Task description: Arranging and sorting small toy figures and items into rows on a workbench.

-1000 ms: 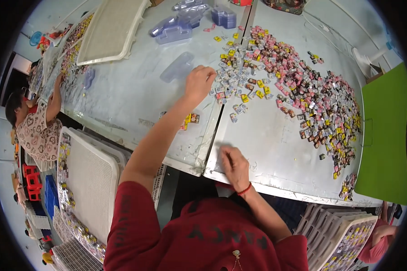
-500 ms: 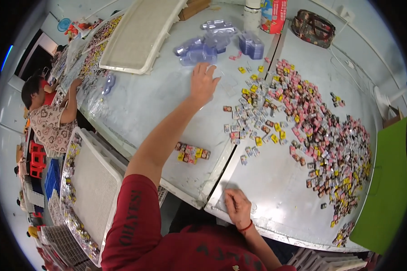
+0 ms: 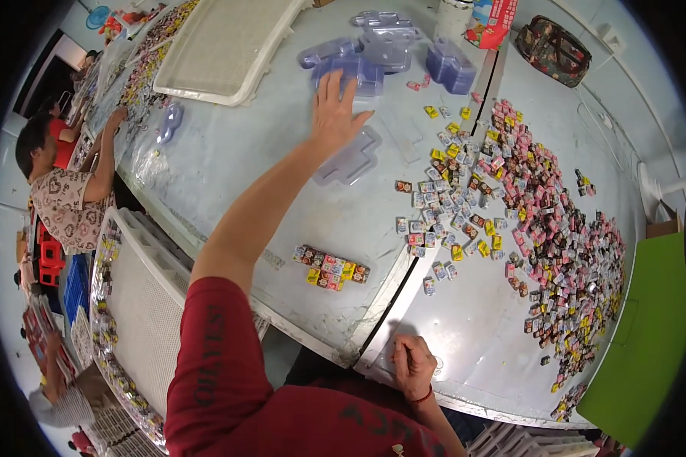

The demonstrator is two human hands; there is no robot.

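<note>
My left hand (image 3: 334, 116) reaches out over the table with its fingers spread. Its fingertips lie over the near end of a pile of clear bluish plastic trays (image 3: 366, 76). Below that palm, a single stepped clear tray (image 3: 351, 158) lies on the table, partly covered by my wrist. Nearer to me sits a small block of little printed boxes (image 3: 331, 267) in pink, yellow and brown, set side by side. My right hand (image 3: 414, 365) rests at the table's near edge, fingers curled in; whatever they may hold is hidden.
Many loose little boxes (image 3: 541, 198) spread over the right side. A stack of clear trays (image 3: 450, 67) stands at the back beside a white canister (image 3: 453, 19). A large white tray (image 3: 213, 53) lies back left; a green panel (image 3: 648, 335) stands right. Co-workers sit along the left.
My left hand has shifted slightly toward the tray pile, and more of the single clear tray shows below it. The whole view has shifted a little. My right hand stays curled at the edge.
</note>
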